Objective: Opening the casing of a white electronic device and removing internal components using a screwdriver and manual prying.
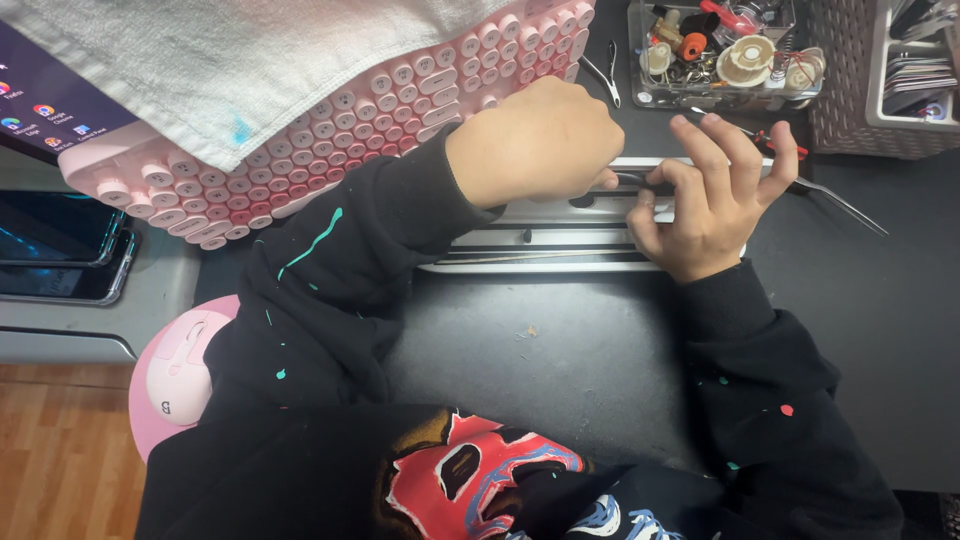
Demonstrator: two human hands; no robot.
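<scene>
Black matte surface [560, 350] carried a flat white-and-black slotted metal tray [560, 235], long axis left-right. Both hands sat on it: left hand [540, 140] fisted at its left-middle, grip closed, what it held hidden. Right hand [705, 195] just right of that, fingers pinching long thin metal tweezers [830, 200] trailing off the tray's right end. Pink round-key keyboard [330, 130] lay behind the tray.

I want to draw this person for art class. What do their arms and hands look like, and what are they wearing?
Both arms wear long, baggy black sleeves with ribbed cuffs. The left sleeve has teal paint streaks and specks; the right sleeve has small teal and red dots. The left hand and right hand are bare: no gloves, rings or watch visible.
</scene>
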